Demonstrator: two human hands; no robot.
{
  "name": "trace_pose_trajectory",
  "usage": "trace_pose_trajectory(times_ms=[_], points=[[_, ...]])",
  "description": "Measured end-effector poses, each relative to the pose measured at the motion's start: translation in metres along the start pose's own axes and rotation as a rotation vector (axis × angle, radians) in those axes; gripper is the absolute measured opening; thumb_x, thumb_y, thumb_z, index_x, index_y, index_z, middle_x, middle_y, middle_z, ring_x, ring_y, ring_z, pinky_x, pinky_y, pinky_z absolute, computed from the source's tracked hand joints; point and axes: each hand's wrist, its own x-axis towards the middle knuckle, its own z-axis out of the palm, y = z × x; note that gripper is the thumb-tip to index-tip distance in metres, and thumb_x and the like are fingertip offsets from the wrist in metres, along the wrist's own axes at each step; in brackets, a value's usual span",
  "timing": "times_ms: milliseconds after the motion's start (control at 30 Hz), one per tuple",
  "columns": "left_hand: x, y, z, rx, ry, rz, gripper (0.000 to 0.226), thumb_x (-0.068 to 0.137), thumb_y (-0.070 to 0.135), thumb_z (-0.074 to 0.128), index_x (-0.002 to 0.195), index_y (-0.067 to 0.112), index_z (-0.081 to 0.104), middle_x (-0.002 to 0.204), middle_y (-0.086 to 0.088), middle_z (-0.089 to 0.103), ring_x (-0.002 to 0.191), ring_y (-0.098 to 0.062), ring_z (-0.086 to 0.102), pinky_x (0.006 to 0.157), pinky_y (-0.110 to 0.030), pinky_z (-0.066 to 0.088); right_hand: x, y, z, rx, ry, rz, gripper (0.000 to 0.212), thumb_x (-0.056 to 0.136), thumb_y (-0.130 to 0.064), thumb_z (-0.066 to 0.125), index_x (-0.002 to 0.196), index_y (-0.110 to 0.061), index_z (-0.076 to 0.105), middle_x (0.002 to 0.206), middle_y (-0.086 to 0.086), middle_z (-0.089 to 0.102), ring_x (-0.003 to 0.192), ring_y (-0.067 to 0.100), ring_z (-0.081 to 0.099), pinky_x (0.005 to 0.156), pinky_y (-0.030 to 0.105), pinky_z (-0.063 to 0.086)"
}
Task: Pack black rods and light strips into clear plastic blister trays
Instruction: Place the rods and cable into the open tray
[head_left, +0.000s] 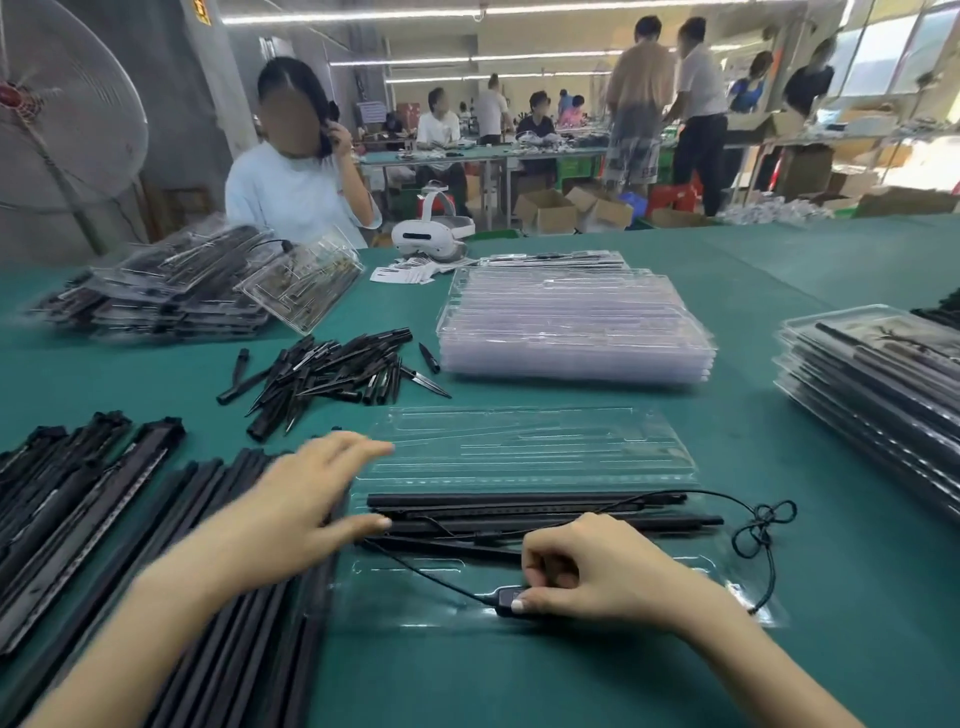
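Observation:
An open clear blister tray (524, 447) lies in front of me on the green table. Black rods and a light strip (524, 506) lie across its near half, with a thin black cable (758, 525) looping off to the right. My right hand (597, 566) pinches the cable's small black controller (506, 597) and presses it onto the tray's near part. My left hand (306, 499) rests flat, fingers spread, on the tray's left edge, thumb touching the rods' ends.
Long black rods (104, 499) lie at my left. Short black spikes (332, 369) are piled behind them. Empty trays (571, 322) are stacked ahead; packed trays (878, 374) at right and far left (171, 291). A headset (431, 236) and a person sit across.

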Motion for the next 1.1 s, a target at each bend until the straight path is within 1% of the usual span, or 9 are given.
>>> trace_pose_trajectory(times_ms=[100, 167, 267, 367, 467, 567, 833, 1000, 1100], points=[[0.015, 0.068, 0.031, -0.030, 0.047, 0.224, 0.062, 0.096, 0.055, 0.031, 0.147, 0.043, -0.002, 0.156, 0.023, -0.002, 0.142, 0.005, -0.013, 0.117, -0.023, -0.010, -0.011, 0.003, -0.014, 0.209, -0.006, -0.062, 0.015, 0.088, -0.041, 0.064, 0.081, -0.031, 0.057, 0.069, -0.011, 0.059, 0.064, 0.002, 0.051, 0.062, 0.021, 0.041], [0.022, 0.097, 0.052, -0.053, 0.023, 0.316, 0.059, 0.100, 0.051, 0.024, 0.144, 0.046, -0.015, 0.153, 0.026, -0.017, 0.136, 0.008, -0.028, 0.113, -0.025, -0.023, -0.028, 0.017, -0.027, 0.394, 0.202, -0.025, 0.008, 0.095, -0.029, 0.057, 0.089, -0.034, 0.060, 0.077, -0.011, 0.063, 0.070, 0.003, 0.056, 0.068, 0.020, 0.046], [0.036, 0.113, 0.073, -0.088, -0.037, 0.309, 0.056, 0.101, 0.049, 0.019, 0.142, 0.048, -0.019, 0.151, 0.028, -0.025, 0.133, 0.008, -0.034, 0.110, -0.032, -0.029, -0.068, 0.060, -0.046, 0.284, 0.567, 0.098, 0.050, 0.095, 0.003, 0.045, 0.101, -0.045, 0.060, 0.092, -0.013, 0.063, 0.093, 0.011, 0.058, 0.087, 0.023, 0.044], [0.049, 0.113, 0.085, -0.073, -0.093, 0.243, 0.060, 0.095, 0.062, 0.016, 0.143, 0.048, -0.018, 0.150, 0.029, -0.024, 0.134, 0.005, -0.034, 0.110, -0.045, -0.028, -0.108, 0.100, -0.052, -0.145, 0.450, 0.279, 0.087, 0.072, 0.026, 0.044, 0.102, -0.055, 0.057, 0.122, -0.017, 0.051, 0.117, 0.015, 0.042, 0.102, 0.041, 0.035], [0.054, 0.111, 0.095, -0.030, -0.131, 0.230, 0.067, 0.080, 0.078, 0.006, 0.141, 0.057, -0.013, 0.149, 0.030, -0.025, 0.136, 0.003, -0.032, 0.110, -0.049, -0.027, -0.136, 0.124, -0.041, -0.084, 0.259, 0.299, 0.072, 0.084, 0.002, 0.061, 0.114, -0.063, 0.049, 0.136, -0.024, 0.038, 0.130, 0.004, 0.030, 0.108, 0.037, 0.028], [0.053, 0.109, 0.099, -0.043, -0.126, 0.244, 0.064, 0.073, 0.086, 0.001, 0.132, 0.069, -0.014, 0.149, 0.031, -0.027, 0.135, 0.002, -0.035, 0.108, -0.056, -0.026, -0.140, 0.127, -0.034, -0.021, 0.332, 0.242, 0.047, 0.086, -0.023, 0.065, 0.116, -0.058, 0.055, 0.124, -0.024, 0.051, 0.119, -0.004, 0.045, 0.101, 0.023, 0.034], [0.050, 0.116, 0.097, -0.047, -0.140, 0.175, 0.049, 0.090, 0.068, 0.018, 0.128, 0.072, -0.014, 0.147, 0.029, -0.030, 0.135, -0.004, -0.038, 0.099, -0.063, -0.032, -0.134, 0.110, -0.051, -0.033, 0.563, 0.194, 0.025, 0.069, -0.018, 0.075, 0.087, -0.035, 0.069, 0.075, -0.016, 0.063, 0.068, -0.001, 0.056, 0.065, 0.010, 0.042], [0.046, 0.135, 0.103, -0.030, -0.151, 0.273, 0.058, 0.094, 0.045, 0.003, 0.149, 0.037, -0.014, 0.144, 0.031, -0.035, 0.135, 0.001, -0.036, 0.100, -0.059, -0.033, -0.128, 0.091, -0.039, 0.064, 0.693, 0.352, 0.020, 0.072, -0.016, 0.079, 0.059, -0.021, 0.065, 0.046, -0.009, 0.045, 0.044, 0.003, 0.033, 0.046, 0.016, 0.029], [0.047, 0.137, 0.103, -0.095, -0.191, 0.284, 0.052, 0.101, 0.047, 0.012, 0.146, 0.045, -0.015, 0.147, 0.032, -0.027, 0.133, 0.008, -0.033, 0.104, -0.054, -0.031, -0.123, 0.085, -0.028, 0.235, 0.781, 0.482, 0.038, 0.078, -0.020, 0.075, 0.051, -0.011, 0.050, 0.046, -0.008, 0.033, 0.046, 0.006, 0.027, 0.047, 0.019, 0.022]])
